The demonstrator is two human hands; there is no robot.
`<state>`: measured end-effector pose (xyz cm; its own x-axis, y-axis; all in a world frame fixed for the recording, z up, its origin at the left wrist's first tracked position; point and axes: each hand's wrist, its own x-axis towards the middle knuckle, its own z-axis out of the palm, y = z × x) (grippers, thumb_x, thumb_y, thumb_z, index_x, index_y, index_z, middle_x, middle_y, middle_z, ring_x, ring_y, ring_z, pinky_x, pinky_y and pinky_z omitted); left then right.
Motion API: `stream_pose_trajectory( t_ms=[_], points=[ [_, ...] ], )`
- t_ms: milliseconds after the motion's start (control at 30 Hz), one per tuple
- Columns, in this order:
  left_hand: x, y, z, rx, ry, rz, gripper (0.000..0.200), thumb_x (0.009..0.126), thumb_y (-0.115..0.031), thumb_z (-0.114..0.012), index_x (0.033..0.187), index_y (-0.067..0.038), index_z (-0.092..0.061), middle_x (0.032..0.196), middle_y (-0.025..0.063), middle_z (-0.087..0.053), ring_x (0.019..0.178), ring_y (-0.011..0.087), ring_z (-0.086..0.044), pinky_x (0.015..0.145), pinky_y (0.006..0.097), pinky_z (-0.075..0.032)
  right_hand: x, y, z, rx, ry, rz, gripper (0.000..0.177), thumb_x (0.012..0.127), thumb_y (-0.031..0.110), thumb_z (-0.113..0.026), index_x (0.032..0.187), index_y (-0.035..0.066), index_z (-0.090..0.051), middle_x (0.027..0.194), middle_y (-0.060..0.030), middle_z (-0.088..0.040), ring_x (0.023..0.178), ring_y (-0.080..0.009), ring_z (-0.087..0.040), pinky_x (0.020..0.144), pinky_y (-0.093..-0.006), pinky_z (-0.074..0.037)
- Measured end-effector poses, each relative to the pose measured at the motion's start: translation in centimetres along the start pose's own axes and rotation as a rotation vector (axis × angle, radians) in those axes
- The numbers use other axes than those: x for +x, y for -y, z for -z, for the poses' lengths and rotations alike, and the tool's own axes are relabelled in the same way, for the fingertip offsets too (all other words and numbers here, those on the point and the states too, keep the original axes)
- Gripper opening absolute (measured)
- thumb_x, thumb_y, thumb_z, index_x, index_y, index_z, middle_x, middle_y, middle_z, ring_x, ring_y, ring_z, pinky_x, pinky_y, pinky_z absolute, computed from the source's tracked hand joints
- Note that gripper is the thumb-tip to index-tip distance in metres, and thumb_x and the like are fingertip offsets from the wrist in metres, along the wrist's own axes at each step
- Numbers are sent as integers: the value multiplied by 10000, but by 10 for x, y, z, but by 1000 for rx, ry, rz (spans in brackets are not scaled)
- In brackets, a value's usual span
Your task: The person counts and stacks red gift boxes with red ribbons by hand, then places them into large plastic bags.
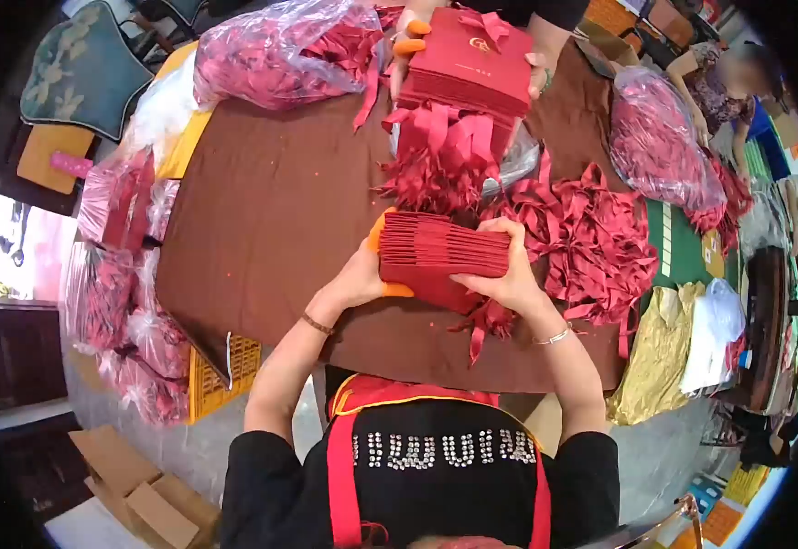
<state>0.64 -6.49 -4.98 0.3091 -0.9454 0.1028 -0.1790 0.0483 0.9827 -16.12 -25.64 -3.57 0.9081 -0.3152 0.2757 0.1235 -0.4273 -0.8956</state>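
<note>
My left hand, with orange covers on its fingers, grips the left end of a stack of flat red paper bags. The stack's right end is in my right hand, thumb on the near side. Folded edges face up, and red ribbons hang below the stack. Just beyond it lies a bunch of red ribbon ends. Across the table, another person's hands hold a second stack of red bags, with a gold logo and a ribbon on the top one.
A pile of red ribbons lies right of my hands on the brown tablecloth. Plastic sacks of red ribbon pieces stand at the back left and right. Several filled plastic bags and a yellow crate flank the left edge.
</note>
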Motion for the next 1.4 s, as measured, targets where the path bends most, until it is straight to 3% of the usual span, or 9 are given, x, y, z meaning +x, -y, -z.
stream_pose_trajectory(
  t_ms=[267, 433, 567, 733, 833, 1033, 1167, 1300, 1400],
  points=[
    [8, 20, -14, 409, -347, -90, 718, 636, -173, -813, 1238, -64, -437, 1026, 125, -632, 946, 251, -623, 803, 336, -496, 9, 5, 3, -65, -41, 88, 776, 591, 48, -825, 1148, 77, -285, 1103, -96, -423, 1009, -167, -485, 873, -325, -429],
    [12, 18, -15, 403, -386, 49, 706, 634, -160, -815, 1224, -60, -440, 976, 127, -652, 930, 229, -636, 782, 331, -504, 9, -10, 9, 166, 37, -10, 1332, 491, 214, -901, 1420, 92, 45, 1290, -120, -344, 1205, -256, -390, 1018, -403, -323],
    [13, 10, -11, 310, -307, 83, 659, 642, -122, -802, 1201, -45, -461, 971, 108, -658, 919, 208, -635, 799, 317, -495, 6, 0, 12, -54, 137, 29, 1218, 524, 275, -882, 1411, 78, -71, 1366, -139, -303, 1304, -283, -274, 1072, -416, -238],
    [15, 21, -12, -53, -88, 125, 498, 680, -41, -750, 1125, -1, -529, 1045, 61, -627, 957, 146, -578, 851, 299, -468, 10, -9, 16, -304, 114, 165, 988, 540, 336, -860, 1315, 43, -322, 1316, -161, -346, 1225, -339, -347, 1053, -416, -246],
    [13, 26, -23, -288, -266, 109, 452, 701, -27, -733, 1106, 17, -537, 1048, 73, -616, 930, 153, -588, 837, 313, -481, 3, -15, 13, -317, 145, 98, 904, 553, 327, -855, 1268, 52, -374, 1296, -165, -360, 1138, -321, -397, 1008, -415, -299],
    [22, 21, -18, 216, -367, -2, 542, 639, -95, -802, 1102, 2, -537, 1010, 72, -627, 918, 171, -587, 803, 326, -484, 23, -10, 17, -290, 101, 231, 911, 530, 385, -853, 1230, 31, -389, 1365, -225, -281, 1272, -387, -282, 1048, -494, -236],
    [19, 33, -21, 29, -356, 169, 494, 680, -19, -744, 1136, -7, -555, 1078, 81, -611, 963, 191, -577, 843, 339, -476, 22, -3, 16, -373, 11, 187, 967, 565, 465, -789, 1301, 19, -347, 1396, -236, -259, 1326, -409, -177, 1076, -547, -95],
    [7, 42, -13, -70, -268, 151, 622, 661, 48, -729, 1224, -1, -468, 1165, 99, -537, 1038, 240, -520, 899, 364, -443, 14, -3, 5, -89, 68, 79, 879, 606, 226, -819, 1274, 13, -288, 1175, -179, -498, 1098, -307, -516, 923, -382, -416],
    [0, 23, -22, -163, -294, 142, 630, 651, 26, -754, 1213, -4, -473, 1162, 94, -535, 1012, 243, -528, 868, 353, -458, 3, 1, -3, -144, -40, 218, 777, 627, 220, -803, 1194, 28, -308, 1052, -169, -553, 969, -321, -579, 811, -381, -464]
  ],
)
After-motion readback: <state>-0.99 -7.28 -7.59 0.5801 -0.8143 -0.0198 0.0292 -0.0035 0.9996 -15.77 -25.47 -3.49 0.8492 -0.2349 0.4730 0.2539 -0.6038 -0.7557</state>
